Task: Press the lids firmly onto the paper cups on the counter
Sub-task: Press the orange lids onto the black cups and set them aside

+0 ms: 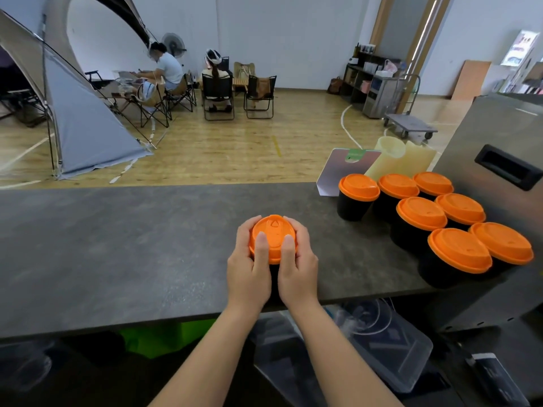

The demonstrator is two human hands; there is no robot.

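Observation:
An orange lid sits on a black paper cup near the front edge of the dark grey counter. My left hand wraps the cup's left side, thumb lying on the lid. My right hand wraps the right side, its thumb also on the lid. Most of the cup is hidden between my palms. At the right end of the counter, several black cups with orange lids stand in a cluster.
A pale upright card and cream sleeves of stacked items stand behind the cluster. A metal machine rises at the right. Plastic bins lie under the counter. People sit on folding chairs beside a tent across the floor.

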